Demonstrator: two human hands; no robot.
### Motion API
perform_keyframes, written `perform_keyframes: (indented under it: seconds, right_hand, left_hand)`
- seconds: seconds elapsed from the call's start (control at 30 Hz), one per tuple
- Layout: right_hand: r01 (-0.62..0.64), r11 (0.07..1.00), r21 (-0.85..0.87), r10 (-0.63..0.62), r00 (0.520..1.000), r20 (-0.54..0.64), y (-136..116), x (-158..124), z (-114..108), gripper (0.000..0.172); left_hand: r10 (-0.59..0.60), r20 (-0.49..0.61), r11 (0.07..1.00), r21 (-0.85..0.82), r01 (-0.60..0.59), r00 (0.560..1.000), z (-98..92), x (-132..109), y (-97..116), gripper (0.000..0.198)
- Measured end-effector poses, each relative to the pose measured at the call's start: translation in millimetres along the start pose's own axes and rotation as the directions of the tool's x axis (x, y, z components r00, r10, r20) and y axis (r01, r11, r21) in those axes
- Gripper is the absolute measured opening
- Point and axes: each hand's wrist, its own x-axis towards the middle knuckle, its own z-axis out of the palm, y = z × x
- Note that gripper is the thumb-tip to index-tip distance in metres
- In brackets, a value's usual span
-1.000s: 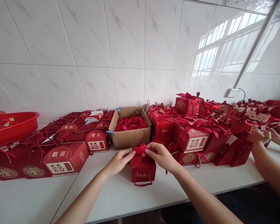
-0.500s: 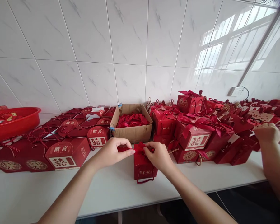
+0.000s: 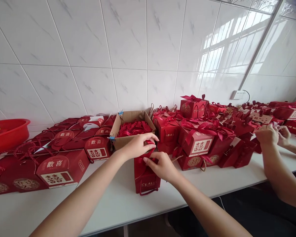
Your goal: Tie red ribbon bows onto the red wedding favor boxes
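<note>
A small red gift box (image 3: 147,182) with gold lettering and a red cord handle stands upright on the white table in front of me. Above its top, my left hand (image 3: 138,144) pinches a red ribbon (image 3: 150,152), thumb and fingers curled around it. My right hand (image 3: 162,164) is at the box's upper right edge, its thumb and fingertips closed on the ribbon near the lid. Part of the ribbon and the lid is hidden behind my fingers. Directly behind the box, a cardboard box (image 3: 120,142) holds a heap of red ribbons (image 3: 134,127).
Red gift boxes (image 3: 61,168) fill the table's left side, beside a red plastic basin (image 3: 10,131). More boxes tied with ribbons (image 3: 194,140) are stacked at the right. Another person's hands (image 3: 268,135) work farther right. A tiled wall (image 3: 128,39) closes off the back.
My left hand has moved right, over the top of the gift box, bringing the ribbon across. My right hand stays near the lid. The view has turned slightly to the right.
</note>
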Motion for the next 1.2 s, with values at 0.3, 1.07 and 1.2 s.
perform_keyframes:
  seconds: [0.3, 1.07, 1.2]
  right_hand:
    - [0.018, 0.996, 0.093, -0.018, 1.0, -0.002, 8.8, 1.7, 4.8, 0.034]
    - [0.029, 0.95, 0.31, -0.017, 0.999, -0.04, 11.1, -5.6, 9.7, 0.025]
    - [0.028, 0.937, 0.348, -0.014, 0.999, -0.044, 14.5, -6.6, 11.1, 0.022]
  left_hand:
    - [-0.137, -0.241, 0.99, -0.015, 0.137, 0.961, 3.8, -56.9, -14.3, 0.03]
    - [-0.203, -0.171, 0.938, -0.315, 0.141, 0.964, 27.9, -73.0, -24.0, 0.021]
    - [-0.208, -0.197, 0.936, -0.324, 0.137, 0.958, 28.7, -73.8, -23.5, 0.024]
